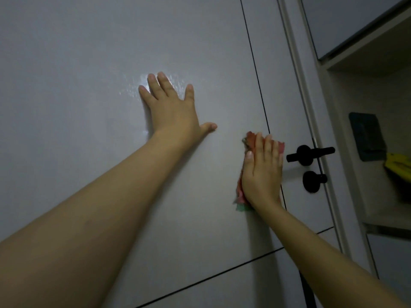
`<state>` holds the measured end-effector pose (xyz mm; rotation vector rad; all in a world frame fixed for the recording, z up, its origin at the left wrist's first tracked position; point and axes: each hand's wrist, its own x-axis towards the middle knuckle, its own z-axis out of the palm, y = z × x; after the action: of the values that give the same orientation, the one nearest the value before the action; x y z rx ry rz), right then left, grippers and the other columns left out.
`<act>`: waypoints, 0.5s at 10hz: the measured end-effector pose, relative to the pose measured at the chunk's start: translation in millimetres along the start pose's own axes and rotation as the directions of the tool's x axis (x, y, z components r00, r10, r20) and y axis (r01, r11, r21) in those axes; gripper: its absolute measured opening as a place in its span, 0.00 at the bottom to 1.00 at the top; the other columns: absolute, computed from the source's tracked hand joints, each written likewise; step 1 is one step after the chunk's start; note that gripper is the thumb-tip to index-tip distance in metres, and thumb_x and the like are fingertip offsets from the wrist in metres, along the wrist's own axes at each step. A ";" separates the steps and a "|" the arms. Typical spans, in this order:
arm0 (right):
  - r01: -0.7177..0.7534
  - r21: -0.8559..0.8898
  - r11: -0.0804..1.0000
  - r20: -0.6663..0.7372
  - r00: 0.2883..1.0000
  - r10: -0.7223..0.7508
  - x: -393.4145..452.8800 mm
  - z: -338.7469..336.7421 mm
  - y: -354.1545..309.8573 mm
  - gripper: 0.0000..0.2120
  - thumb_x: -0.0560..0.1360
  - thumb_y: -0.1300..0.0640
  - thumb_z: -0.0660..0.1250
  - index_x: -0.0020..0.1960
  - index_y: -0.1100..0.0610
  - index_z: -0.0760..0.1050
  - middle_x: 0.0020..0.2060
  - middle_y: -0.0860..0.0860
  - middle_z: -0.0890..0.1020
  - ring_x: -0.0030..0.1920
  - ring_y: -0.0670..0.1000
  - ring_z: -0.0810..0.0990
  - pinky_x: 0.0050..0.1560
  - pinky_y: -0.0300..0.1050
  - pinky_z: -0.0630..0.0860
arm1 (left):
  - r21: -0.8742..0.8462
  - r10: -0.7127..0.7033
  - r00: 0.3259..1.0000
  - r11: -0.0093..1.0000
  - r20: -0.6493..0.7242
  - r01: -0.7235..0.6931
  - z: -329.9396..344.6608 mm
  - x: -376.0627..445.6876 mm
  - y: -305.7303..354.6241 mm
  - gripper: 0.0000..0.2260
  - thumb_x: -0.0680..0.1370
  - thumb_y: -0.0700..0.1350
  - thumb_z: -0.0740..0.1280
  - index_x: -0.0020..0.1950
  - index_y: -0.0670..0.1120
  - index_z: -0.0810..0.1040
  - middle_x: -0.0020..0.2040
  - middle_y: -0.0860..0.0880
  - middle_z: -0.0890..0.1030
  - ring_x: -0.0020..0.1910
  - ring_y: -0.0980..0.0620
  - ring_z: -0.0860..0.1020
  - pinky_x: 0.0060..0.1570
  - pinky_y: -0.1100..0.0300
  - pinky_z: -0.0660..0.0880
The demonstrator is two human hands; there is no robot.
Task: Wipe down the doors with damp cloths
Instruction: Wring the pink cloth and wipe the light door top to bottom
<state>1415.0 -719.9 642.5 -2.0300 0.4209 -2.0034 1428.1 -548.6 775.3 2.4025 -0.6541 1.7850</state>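
While both of my forearms reach up from the bottom of the view, my right hand is the nearer one to the work. It lies flat, fingers straight and together, pressing a reddish-pink cloth against the pale grey door. The cloth's long axis runs upright, along my hand, peeking out above the fingertips and below the heel of the palm, where a green edge shows. Most of the cloth is hidden under my hand, so I cannot tell how it is folded.

Just right of this hand runs a thin dark groove, nearly upright. Beyond it, still to the right, sit a black lever handle and a black knob under it. They are near the cloth but apart from it.

Up and to the left, my left hand is spread open, palm flat on the door, holding nothing. Around its fingertips the surface glints with what looks like a damp sheen, though the dim light makes that uncertain.

Farthest right, a frame borders the door. Past it is a shelf recess with a dark plate and something yellow, cut off at the edge.
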 end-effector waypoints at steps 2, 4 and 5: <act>0.164 -0.068 0.984 0.062 0.985 -0.160 -38.8 -7.3 50.3 0.26 0.81 0.49 0.43 0.76 0.54 0.44 0.76 0.54 0.48 0.76 0.53 0.40 0.76 0.53 0.41 | 0.010 0.005 1.000 1.000 0.006 -0.005 -1.2 0.0 -0.8 0.45 0.70 0.75 0.54 0.78 0.52 0.46 0.75 0.30 0.44 0.74 0.30 0.43 0.71 0.35 0.45; -0.059 -0.002 0.998 -0.053 0.997 0.059 -39.0 -5.7 54.6 0.27 0.81 0.50 0.44 0.77 0.59 0.50 0.76 0.58 0.55 0.76 0.57 0.47 0.76 0.53 0.42 | 0.005 0.005 1.000 1.000 0.001 -0.005 -0.1 -0.9 0.0 0.45 0.70 0.75 0.54 0.78 0.51 0.46 0.75 0.30 0.44 0.74 0.30 0.42 0.70 0.35 0.44; 0.051 -0.050 0.997 0.042 0.998 -0.048 -61.4 -7.3 66.1 0.28 0.80 0.47 0.40 0.77 0.57 0.48 0.76 0.56 0.52 0.77 0.55 0.46 0.76 0.52 0.41 | 0.008 0.007 1.000 1.000 -0.007 -0.007 2.0 -1.2 -1.1 0.45 0.70 0.75 0.54 0.78 0.52 0.47 0.75 0.30 0.43 0.74 0.30 0.42 0.70 0.35 0.43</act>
<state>1405.6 -757.6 560.7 -2.1286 0.4219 -1.9951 1430.0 -547.8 773.7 2.4008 -0.6560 1.8015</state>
